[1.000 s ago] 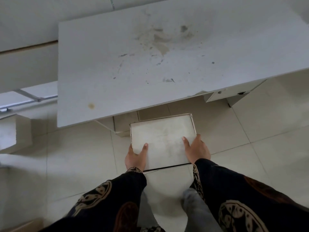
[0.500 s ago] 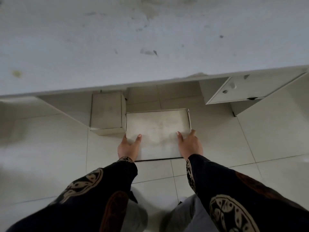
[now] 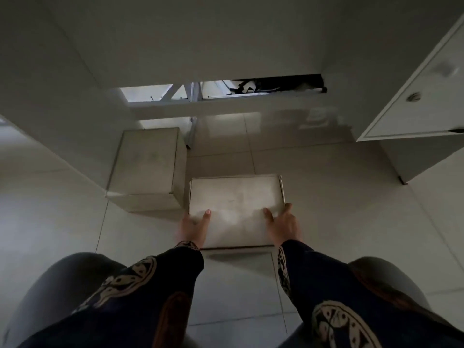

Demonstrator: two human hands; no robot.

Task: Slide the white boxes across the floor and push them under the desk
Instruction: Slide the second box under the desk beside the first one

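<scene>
A flat white box (image 3: 236, 209) lies on the tiled floor under the desk (image 3: 226, 36), whose underside fills the top of the view. My left hand (image 3: 193, 228) grips its near left corner, thumb on the lid. My right hand (image 3: 283, 226) holds the near right corner the same way. A second, taller white box (image 3: 147, 162) stands just to the left, beside the flat box and further in.
The desk's drawer cabinet (image 3: 414, 96) stands at the right with a round knob. A left side panel (image 3: 50, 116) bounds the space. A gap at the back (image 3: 221, 90) shows a metal frame. My knees are at the bottom corners.
My head has dropped from above the desktop to below it. The flat box has slid forward under the desk, next to the taller box. Both hands stay on its near corners.
</scene>
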